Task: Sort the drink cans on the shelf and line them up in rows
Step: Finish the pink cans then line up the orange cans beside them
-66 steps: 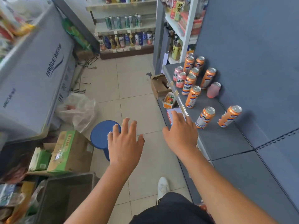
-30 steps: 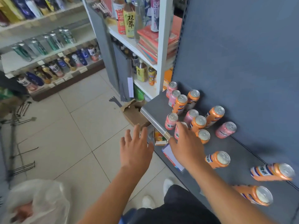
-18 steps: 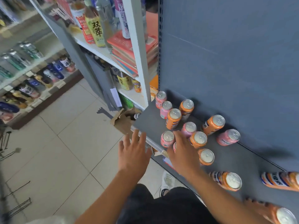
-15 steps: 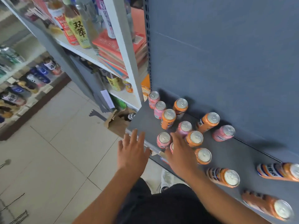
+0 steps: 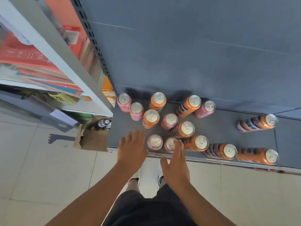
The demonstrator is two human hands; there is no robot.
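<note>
On the grey shelf, pink cans and taller orange cans, all silver-topped, are standing mixed and scattered, three orange ones sitting apart toward three o'clock. The left hand is hovering spread at the front edge; the right hand, fingers straight, is touching the front pink can.

Open hands above shelf cans
</note>
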